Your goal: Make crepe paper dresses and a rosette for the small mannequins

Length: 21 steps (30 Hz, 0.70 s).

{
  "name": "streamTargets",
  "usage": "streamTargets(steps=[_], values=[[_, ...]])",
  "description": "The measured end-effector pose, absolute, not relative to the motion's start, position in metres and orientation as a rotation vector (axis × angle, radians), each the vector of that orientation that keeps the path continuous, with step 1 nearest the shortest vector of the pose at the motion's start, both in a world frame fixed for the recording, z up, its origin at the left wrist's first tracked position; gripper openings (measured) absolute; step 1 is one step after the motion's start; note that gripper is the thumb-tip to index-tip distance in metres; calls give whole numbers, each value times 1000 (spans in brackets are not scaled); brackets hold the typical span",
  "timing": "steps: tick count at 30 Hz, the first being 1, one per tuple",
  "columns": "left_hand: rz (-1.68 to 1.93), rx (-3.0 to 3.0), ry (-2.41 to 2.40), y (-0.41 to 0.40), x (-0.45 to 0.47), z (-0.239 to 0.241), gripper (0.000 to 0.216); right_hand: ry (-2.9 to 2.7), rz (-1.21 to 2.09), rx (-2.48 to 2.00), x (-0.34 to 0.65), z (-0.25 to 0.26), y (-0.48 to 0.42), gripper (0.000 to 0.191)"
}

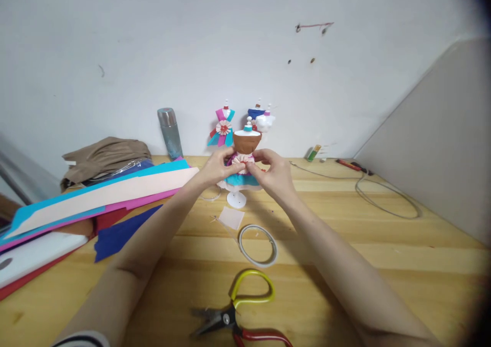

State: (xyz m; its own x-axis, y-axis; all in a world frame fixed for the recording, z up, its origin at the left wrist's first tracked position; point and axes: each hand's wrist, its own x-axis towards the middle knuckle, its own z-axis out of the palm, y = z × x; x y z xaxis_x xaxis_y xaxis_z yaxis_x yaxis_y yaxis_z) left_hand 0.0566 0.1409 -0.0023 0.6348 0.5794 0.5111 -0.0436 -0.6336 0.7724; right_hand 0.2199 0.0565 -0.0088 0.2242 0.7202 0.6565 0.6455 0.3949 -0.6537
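Note:
A miniature dress form point(247, 141) with a brown top and a turquoise skirt point(242, 179) stands on a round white base point(236, 199). At its waist sits a cream pleated paper rosette point(243, 160). My left hand point(218, 167) is closed at the left side of the waist, its thumb pressed on the rosette. From the other side my right hand point(273, 170) has its thumb on the rosette too, fingers curled behind the waist. The fingertips behind the dress are hidden. Below the base lie a small cream paper square point(231, 217) and a roll of tape point(258, 245).
Scissors point(230, 313) with yellow and red handles lie open near the front. Coloured crepe paper strips point(107, 198) cover the left. More dressed forms point(223, 129) and a steel flask point(170, 133) stand by the wall. A grey cable point(387, 211) loops at right.

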Motion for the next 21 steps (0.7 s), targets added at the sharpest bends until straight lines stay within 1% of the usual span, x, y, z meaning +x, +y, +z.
streamTargets(steps=[2, 5, 7, 12, 18, 21], values=[[956, 1991, 377, 141, 55, -2, 50, -1463, 109, -1289, 220, -8, 57, 23], [922, 1893, 297, 144, 52, -3, 73, -1447, 139, -1276, 221, -9, 57, 24], [924, 1873, 287, 146, 50, -3, 77, -1446, 168, -1260, 221, -9, 58, 25], [910, 1907, 343, 149, 45, 2, 64, -1426, 307, -1211, 229, -8, 59, 33], [871, 1925, 312, 148, 35, 15, 67, -1444, 595, -1106, 240, -8, 62, 38], [880, 1967, 336, 149, 27, 23, 55, -1520, 678, -1041, 239, -9, 62, 52]])
